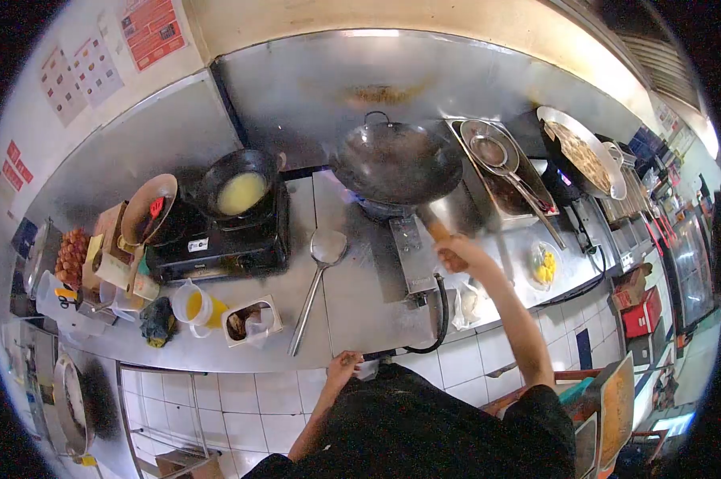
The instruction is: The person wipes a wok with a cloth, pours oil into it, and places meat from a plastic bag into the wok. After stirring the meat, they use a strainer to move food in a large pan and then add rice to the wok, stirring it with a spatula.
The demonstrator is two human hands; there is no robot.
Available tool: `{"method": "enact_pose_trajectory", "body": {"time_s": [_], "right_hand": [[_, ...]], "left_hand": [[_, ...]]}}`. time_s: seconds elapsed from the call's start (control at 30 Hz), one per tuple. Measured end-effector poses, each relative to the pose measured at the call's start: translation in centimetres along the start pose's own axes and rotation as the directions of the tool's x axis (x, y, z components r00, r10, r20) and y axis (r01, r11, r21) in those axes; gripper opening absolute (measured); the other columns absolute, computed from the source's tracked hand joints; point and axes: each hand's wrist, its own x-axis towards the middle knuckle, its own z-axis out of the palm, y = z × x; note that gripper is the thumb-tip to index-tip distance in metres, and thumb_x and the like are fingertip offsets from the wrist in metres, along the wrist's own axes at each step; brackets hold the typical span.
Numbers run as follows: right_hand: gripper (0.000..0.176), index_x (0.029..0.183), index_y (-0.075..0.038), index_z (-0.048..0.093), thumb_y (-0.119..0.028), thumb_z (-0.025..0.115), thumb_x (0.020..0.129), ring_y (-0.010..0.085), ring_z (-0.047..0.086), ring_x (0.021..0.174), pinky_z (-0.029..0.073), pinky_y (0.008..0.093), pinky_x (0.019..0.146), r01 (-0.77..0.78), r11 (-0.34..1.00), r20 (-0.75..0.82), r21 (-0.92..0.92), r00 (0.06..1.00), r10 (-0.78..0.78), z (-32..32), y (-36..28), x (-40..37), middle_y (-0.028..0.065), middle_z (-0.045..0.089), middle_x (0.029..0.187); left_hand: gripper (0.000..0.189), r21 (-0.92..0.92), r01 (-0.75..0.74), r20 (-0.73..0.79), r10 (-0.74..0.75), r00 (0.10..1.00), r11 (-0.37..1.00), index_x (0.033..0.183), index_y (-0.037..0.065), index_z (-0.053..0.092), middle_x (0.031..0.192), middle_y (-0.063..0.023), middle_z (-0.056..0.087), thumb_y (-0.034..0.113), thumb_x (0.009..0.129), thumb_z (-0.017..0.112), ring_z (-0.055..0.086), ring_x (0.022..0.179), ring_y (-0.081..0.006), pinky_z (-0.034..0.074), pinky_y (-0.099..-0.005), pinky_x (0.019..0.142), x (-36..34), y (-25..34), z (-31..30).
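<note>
My right hand (459,255) is wrapped round the wooden handle of a large dark wok (392,164) on a burner. The wok's inside looks dark, with a sheen and no food that shows. My left hand (343,368) is low at the counter's front edge, close to my body, its fingers curled; what they hold, if anything, is hidden. Just ahead of it a metal wok spatula (319,267) lies on the steel counter (372,315). Below the right hand, a crumpled white plastic bag (470,306) rests at the counter edge.
Left, a black pan (237,188) with pale yellow liquid sits on a portable stove (217,254). Nearby are a jug (194,306) of yellow liquid and a small container (250,321). Right, strainers (488,148) lie over a tray, beside a wide pan (588,152) of food.
</note>
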Motion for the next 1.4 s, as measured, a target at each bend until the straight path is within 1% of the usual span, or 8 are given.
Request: {"method": "enact_pose_trajectory", "body": {"time_s": [0.1,0.3,0.6,0.9,1.03,1.1,1.33,1.4], "right_hand": [[0.020,0.080,-0.008,0.051,-0.018,0.068,0.077,0.0121,0.048,0.043,0.039,0.0266,0.037,0.014,0.998,-0.001,0.069,1.000,-0.014,1.5,2.6,2.2,0.0010,0.050,0.060],[0.022,0.078,-0.004,0.049,-0.017,0.067,0.079,0.0150,0.050,0.046,0.042,0.0306,0.040,0.129,0.967,-0.008,0.219,0.991,-0.130,6.4,2.6,1.9,0.0043,0.051,0.063],[0.022,0.085,-0.005,0.049,-0.017,0.067,0.080,0.0139,0.050,0.049,0.042,0.0294,0.041,0.087,0.905,-0.022,0.417,0.996,-0.085,7.3,3.9,2.6,0.0027,0.049,0.064],[0.019,0.074,-0.006,0.052,-0.014,0.068,0.079,0.0132,0.050,0.047,0.043,0.0281,0.041,0.132,0.913,-0.024,0.387,0.991,-0.132,8.0,5.5,4.5,0.0025,0.051,0.060],[0.019,0.074,-0.006,0.052,-0.013,0.068,0.079,0.0130,0.050,0.045,0.043,0.0282,0.040,0.146,0.904,-0.007,0.401,0.988,-0.156,7.8,5.9,4.7,0.0022,0.050,0.059],[0.022,0.086,-0.006,0.049,-0.014,0.068,0.080,0.0100,0.048,0.051,0.041,0.0261,0.042,0.129,0.925,0.033,0.358,0.988,-0.151,7.5,5.6,4.4,0.0006,0.049,0.067],[0.021,0.083,-0.007,0.048,-0.013,0.067,0.079,0.0104,0.049,0.051,0.042,0.0268,0.042,0.142,0.908,0.021,0.395,0.986,-0.163,7.3,6.2,5.0,0.0010,0.049,0.067],[0.016,0.079,-0.005,0.052,-0.011,0.066,0.079,0.0136,0.051,0.045,0.043,0.0300,0.040,0.175,0.913,-0.038,0.369,0.984,-0.174,7.2,6.5,5.3,0.0022,0.051,0.060]], "left_hand": [[0.027,0.085,-0.051,-0.008,0.052,0.999,0.995,0.104,0.006,0.061,0.091,-0.0054,0.067,0.030,0.090,0.060,0.062,0.072,-0.0137,0.052,-0.0265,0.060,-0.2,0.6,0.2],[0.028,0.030,0.001,0.001,-0.001,1.000,1.000,0.104,0.006,0.061,0.092,-0.0056,0.067,0.030,0.090,0.059,0.062,0.072,-0.0137,0.052,-0.0259,0.061,-0.3,1.0,0.2],[0.027,0.071,0.022,-0.024,-0.021,1.000,0.997,0.106,0.007,0.061,0.091,-0.0050,0.067,0.030,0.091,0.058,0.061,0.073,-0.0118,0.051,-0.0252,0.061,-0.5,1.4,0.7],[0.031,0.036,0.018,0.004,-0.018,1.000,0.999,0.106,0.006,0.060,0.092,-0.0053,0.067,0.033,0.090,0.059,0.060,0.071,-0.0108,0.050,-0.0242,0.061,-0.2,1.1,1.6],[0.031,0.065,0.013,-0.016,-0.012,1.000,0.998,0.105,0.006,0.059,0.090,-0.0050,0.067,0.033,0.091,0.058,0.060,0.071,-0.0108,0.051,-0.0247,0.061,-0.6,1.1,2.1],[0.031,0.084,0.033,-0.036,-0.030,0.999,0.996,0.105,0.006,0.059,0.090,-0.0047,0.067,0.033,0.091,0.058,0.060,0.071,-0.0106,0.050,-0.0247,0.061,-0.5,0.9,2.2],[0.033,0.069,0.047,-0.042,-0.044,0.998,0.997,0.108,0.006,0.059,0.094,-0.0054,0.066,0.034,0.090,0.059,0.062,0.074,-0.0122,0.052,-0.0272,0.061,-1.0,-1.0,2.1],[0.035,0.032,0.101,-0.077,-0.099,0.992,0.994,0.107,0.005,0.058,0.092,-0.0052,0.066,0.035,0.089,0.060,0.062,0.075,-0.0123,0.052,-0.0268,0.061,-1.3,-1.1,2.4]]}}
